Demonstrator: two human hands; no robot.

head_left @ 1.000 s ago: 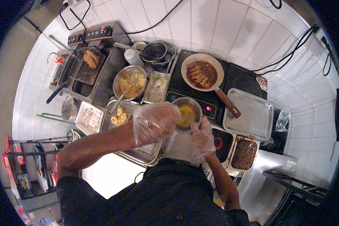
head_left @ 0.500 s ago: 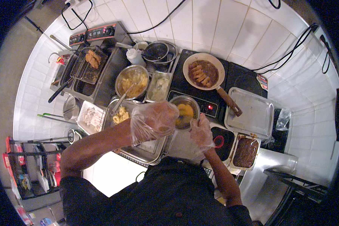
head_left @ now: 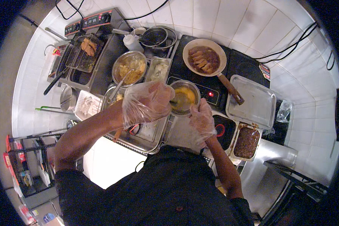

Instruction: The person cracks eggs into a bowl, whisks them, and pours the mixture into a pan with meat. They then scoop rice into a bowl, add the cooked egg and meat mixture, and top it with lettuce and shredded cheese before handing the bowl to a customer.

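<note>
Both of my hands wear loose clear plastic gloves. My left hand (head_left: 147,103) is closed just left of a small steel bowl (head_left: 184,87) of yellow liquid. It grips a dark utensil (head_left: 173,101) that reaches into the bowl. My right hand (head_left: 201,120) is at the bowl's near right rim, fingers against it. The bowl stands on a black cooktop (head_left: 248,67) with a red light on. Below my left hand lies a rectangular steel tray (head_left: 147,137).
On the cooktop sits a frying pan (head_left: 204,56) of brown pieces. Left are a steel bowl (head_left: 130,67) of yellow food, a container (head_left: 158,71) of pale pieces and a fryer basket (head_left: 86,49). Right are an empty steel tray (head_left: 252,101) and a tray of brown food (head_left: 246,141).
The view has tipped, so everything sits a little higher in the picture. Both hands stay at the bowl of yellow liquid, and the left hand is slightly closer to it.
</note>
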